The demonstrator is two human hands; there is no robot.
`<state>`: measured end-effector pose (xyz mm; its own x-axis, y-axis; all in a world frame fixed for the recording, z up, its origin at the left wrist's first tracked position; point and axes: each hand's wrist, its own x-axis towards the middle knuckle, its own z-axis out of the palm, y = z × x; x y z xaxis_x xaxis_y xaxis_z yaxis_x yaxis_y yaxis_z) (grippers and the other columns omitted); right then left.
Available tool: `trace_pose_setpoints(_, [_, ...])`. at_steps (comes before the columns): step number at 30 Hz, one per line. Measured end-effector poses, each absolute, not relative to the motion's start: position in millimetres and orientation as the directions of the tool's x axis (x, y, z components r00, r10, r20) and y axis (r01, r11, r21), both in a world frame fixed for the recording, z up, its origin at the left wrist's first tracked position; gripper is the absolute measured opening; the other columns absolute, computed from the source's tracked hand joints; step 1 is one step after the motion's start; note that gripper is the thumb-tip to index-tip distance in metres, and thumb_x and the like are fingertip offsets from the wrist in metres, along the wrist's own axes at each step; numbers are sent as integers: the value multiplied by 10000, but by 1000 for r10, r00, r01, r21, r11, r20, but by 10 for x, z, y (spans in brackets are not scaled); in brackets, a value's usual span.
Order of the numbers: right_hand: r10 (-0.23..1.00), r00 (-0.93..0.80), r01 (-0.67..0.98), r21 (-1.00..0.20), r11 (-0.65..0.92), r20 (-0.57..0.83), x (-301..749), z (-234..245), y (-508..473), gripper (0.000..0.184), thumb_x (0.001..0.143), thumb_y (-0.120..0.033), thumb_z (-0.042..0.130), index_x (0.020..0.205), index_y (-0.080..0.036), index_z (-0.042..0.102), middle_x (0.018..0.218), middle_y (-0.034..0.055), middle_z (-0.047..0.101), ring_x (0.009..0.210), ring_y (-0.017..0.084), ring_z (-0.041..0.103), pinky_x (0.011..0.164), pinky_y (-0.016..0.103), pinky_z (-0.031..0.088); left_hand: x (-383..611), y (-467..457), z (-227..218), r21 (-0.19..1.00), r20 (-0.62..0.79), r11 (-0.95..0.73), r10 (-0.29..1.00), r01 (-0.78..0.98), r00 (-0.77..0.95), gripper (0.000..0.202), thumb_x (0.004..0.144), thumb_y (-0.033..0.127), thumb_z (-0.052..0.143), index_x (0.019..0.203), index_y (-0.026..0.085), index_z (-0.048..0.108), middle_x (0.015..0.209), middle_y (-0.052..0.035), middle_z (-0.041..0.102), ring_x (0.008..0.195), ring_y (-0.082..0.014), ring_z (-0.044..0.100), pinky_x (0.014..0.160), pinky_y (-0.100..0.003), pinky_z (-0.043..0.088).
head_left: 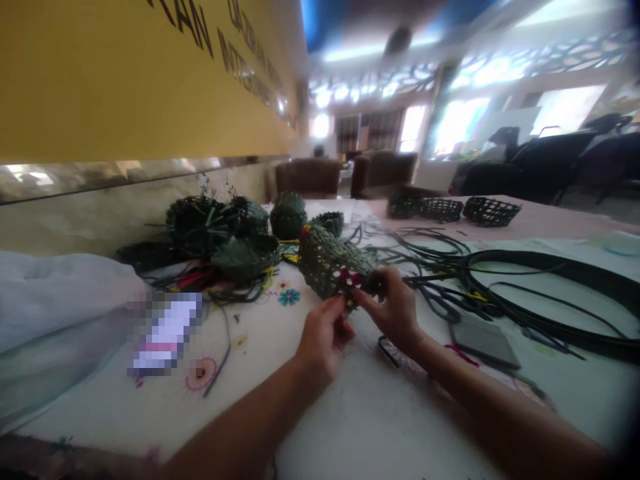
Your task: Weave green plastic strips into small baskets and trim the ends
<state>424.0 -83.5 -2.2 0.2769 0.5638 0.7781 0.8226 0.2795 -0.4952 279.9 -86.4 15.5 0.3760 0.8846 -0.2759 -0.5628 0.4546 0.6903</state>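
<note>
A small dark green woven basket [330, 261] with red and white beads or flowers on it lies tilted on the white embroidered tablecloth [380, 413]. My right hand [395, 310] grips its near end, fingers curled round the rim. My left hand [324, 333] pinches at the same end, fingertips closed on the weave beside the red trim. Both forearms reach in from the bottom edge.
Several finished green baskets [225, 230] are heaped at the back left, more dark ones [453, 209] at the back right. Coils of dark strips [525, 287] spread on the right. A blurred phone-like object [167, 333] and pale cloth [55, 313] lie left. A yellow wall stands behind.
</note>
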Motion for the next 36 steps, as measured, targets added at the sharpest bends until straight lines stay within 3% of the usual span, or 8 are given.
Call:
trace_pose_setpoints(4, [527, 203, 882, -388, 268, 825, 4305, -69, -798, 405, 771, -546, 673, 896, -199, 504, 674, -28, 532, 504, 132, 486, 520, 262, 376, 2790, -769, 31, 940, -83, 163, 962, -301, 262, 204, 797, 337, 654, 733, 146, 625, 613, 40, 533, 415, -62, 477, 418, -190, 399])
trace_pose_setpoints(7, [484, 158, 914, -313, 259, 861, 4349, -79, -776, 425, 776, -562, 668, 921, -188, 528, 690, -8, 572, 532, 151, 529, 547, 277, 390, 2739, -659, -23, 994, 104, -108, 972, 9, 211, 236, 818, 349, 621, 699, 151, 670, 559, 25, 548, 422, -90, 492, 436, -212, 384])
trace_pose_setpoints(16, [545, 229, 867, -424, 263, 806, 4338, -8, -783, 402, 774, -556, 660, 879, -199, 508, 687, -2, 582, 549, 147, 522, 552, 272, 382, 2631, -601, 5, 612, 606, -674, 736, 414, 302, 123, 871, 180, 594, 904, 183, 713, 853, -57, 727, 760, -170, 648, 715, -271, 458])
trace_pose_setpoints(19, [555, 261, 851, -459, 255, 790, 4325, 4, -788, 419, 756, -572, 666, 873, -205, 502, 691, -4, 574, 558, 149, 516, 556, 274, 379, 2651, -610, 8, 605, 600, -669, 739, 432, 305, 123, 867, 170, 586, 853, 182, 707, 840, -63, 717, 779, -180, 652, 728, -280, 466])
trace_pose_setpoints(21, [556, 276, 844, -474, 250, 784, 4320, 4, -786, 421, 755, -574, 665, 872, -204, 499, 690, -7, 566, 546, 143, 500, 550, 271, 371, 2678, -605, 1, 709, 538, -602, 798, 367, 271, 114, 854, 186, 592, 838, 178, 704, 806, -54, 705, 708, -164, 645, 678, -269, 478])
trace_pose_setpoints(24, [543, 284, 842, -477, 253, 790, 4309, -5, -783, 419, 761, -566, 664, 880, -198, 501, 689, -9, 563, 525, 132, 476, 543, 268, 362, 2724, -594, -7, 913, 317, -361, 921, 190, 225, 100, 816, 229, 614, 830, 163, 687, 696, -18, 659, 520, -122, 584, 525, -238, 467])
trace_pose_setpoints(27, [531, 283, 846, -469, 253, 798, 4288, -18, -788, 420, 759, -567, 667, 873, -196, 507, 685, -7, 565, 517, 129, 465, 533, 264, 350, 2753, -580, -10, 981, 156, -176, 964, 79, 215, 68, 758, 202, 615, 795, 154, 644, 617, 17, 600, 430, -101, 538, 429, -214, 428])
trace_pose_setpoints(36, [563, 302, 859, -475, 189, 770, 4211, 37, -804, 429, 746, -593, 654, 857, -204, 511, 689, 18, 595, 594, 186, 553, 588, 295, 393, 2760, -598, -4, 966, 218, -240, 957, 100, 191, 64, 685, 159, 592, 730, 180, 552, 555, 60, 538, 419, -97, 553, 404, -185, 417])
